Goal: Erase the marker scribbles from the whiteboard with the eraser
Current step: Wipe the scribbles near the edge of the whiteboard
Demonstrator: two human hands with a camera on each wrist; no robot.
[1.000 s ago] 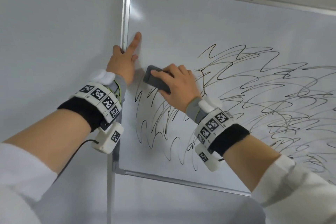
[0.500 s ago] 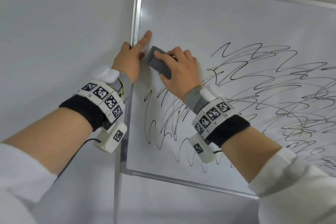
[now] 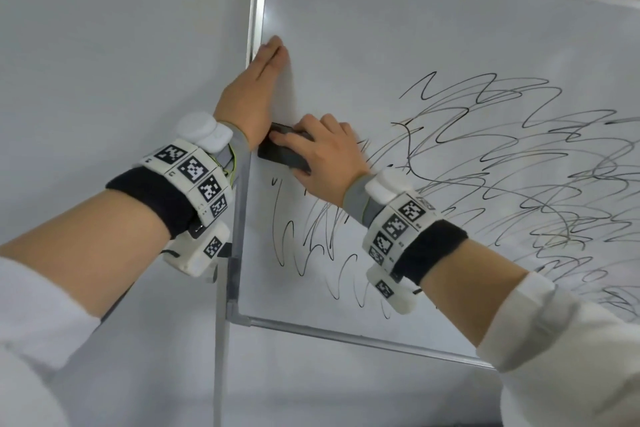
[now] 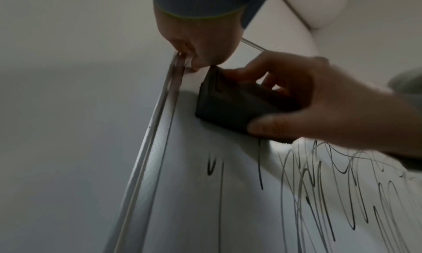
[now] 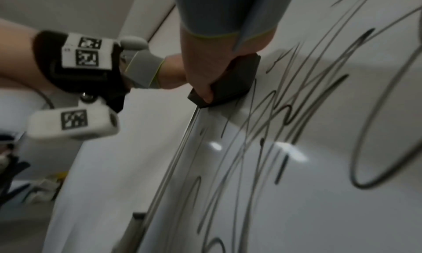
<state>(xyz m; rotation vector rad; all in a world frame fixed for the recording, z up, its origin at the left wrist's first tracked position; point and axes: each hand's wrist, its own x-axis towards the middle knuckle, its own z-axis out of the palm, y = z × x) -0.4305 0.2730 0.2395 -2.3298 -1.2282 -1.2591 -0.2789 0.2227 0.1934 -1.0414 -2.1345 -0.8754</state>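
Bracing the whiteboard [image 3: 433, 45] at its left edge, the left hand [image 3: 252, 94] lies flat w/ fingers straight and together, heel by the frame, likely to stop the board swinging on its stand while it's rubbed. The right hand [image 3: 325, 152] clamps the dark eraser [image 3: 282, 152], thumb on its lower side and fingers curled over the top, so the pad is pressed flush to the surface; in the left wrist view the eraser [image 4: 230, 108] sits just inside the left edge, touching the heel of the left hand. Scribbles [image 3: 502, 166] cover most of the board from below the eraser to the right edge, so the job looks barely begun; a strip near the left edge above the eraser reads clean, though blur makes faint residue hard to rule out. Vs 0.5 s ago: eraser has dropped lower along the left edge, wiping the tops of the leftmost strokes, and the left hand has gone from a pointing finger w/ the rest curled to a flat palm.
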